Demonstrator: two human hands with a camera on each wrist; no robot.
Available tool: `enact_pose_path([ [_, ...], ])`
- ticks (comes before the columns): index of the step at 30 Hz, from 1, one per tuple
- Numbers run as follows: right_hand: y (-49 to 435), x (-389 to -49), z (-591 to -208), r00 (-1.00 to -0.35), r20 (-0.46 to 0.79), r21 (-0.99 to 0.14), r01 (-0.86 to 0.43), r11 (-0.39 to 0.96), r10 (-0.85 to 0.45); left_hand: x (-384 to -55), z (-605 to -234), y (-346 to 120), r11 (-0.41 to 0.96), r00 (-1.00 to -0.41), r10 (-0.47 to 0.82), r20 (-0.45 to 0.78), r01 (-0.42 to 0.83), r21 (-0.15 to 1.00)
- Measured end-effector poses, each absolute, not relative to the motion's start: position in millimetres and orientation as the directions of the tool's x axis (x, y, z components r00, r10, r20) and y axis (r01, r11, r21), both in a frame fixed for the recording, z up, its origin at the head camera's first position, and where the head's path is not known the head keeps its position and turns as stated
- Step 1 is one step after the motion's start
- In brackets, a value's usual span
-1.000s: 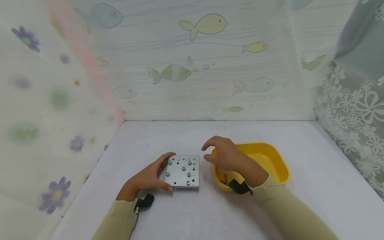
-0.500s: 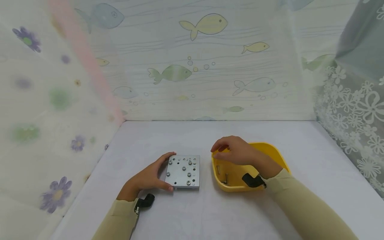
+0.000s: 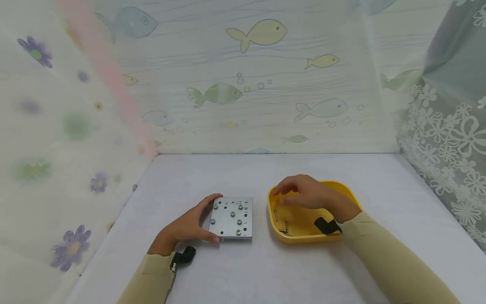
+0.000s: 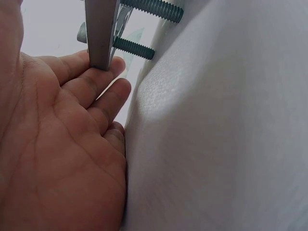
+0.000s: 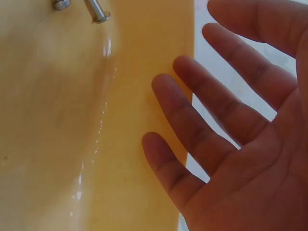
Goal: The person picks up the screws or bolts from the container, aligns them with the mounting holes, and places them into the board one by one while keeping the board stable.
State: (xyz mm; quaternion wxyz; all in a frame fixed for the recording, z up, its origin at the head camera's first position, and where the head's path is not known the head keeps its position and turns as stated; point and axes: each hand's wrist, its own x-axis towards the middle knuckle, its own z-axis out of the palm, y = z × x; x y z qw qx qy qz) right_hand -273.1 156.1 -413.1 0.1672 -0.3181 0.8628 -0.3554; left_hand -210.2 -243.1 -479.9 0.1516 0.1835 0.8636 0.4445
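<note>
My left hand (image 3: pixel 190 226) grips a square silver metal plate (image 3: pixel 225 228) along its left side, thumb at the near corner and fingers at the far corner. Socket-head screws stand in several of the plate's holes, while other holes are bare. Seen by the left wrist camera, the plate's edge (image 4: pixel 101 36) rests against my fingers, and threaded screw shanks (image 4: pixel 134 48) stick out of its underside. Over the yellow bin (image 3: pixel 311 240) hovers my right hand (image 3: pixel 309 193), fingers spread and holding nothing. Below it lie loose screws (image 3: pixel 276 215); one screw head (image 5: pixel 102 17) shows in the right wrist view.
Small metal pieces (image 3: pixel 284 231) lie in the bin's near left corner. A white cloth (image 3: pixel 243 270) covers the table. Behind hangs a fish-patterned curtain (image 3: pixel 265 105), with a flowered one (image 3: pixel 72 177) at the left and a lace one (image 3: pixel 448 139) at the right.
My right hand has moved right, from beside the bin's left rim to over its inside, uncovering the screws there. The left hand and the plate have stayed put.
</note>
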Motion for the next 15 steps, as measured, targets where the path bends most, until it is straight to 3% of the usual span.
enact_pose_path([
  [15, 151.5, -273.4, -418.5, -0.794, -0.059, -0.703, -0.397, 0.590, -0.605, -208.9, -478.6, -241.8, 0.562, -0.894, 0.433, -0.112, 0.170, 0.809],
])
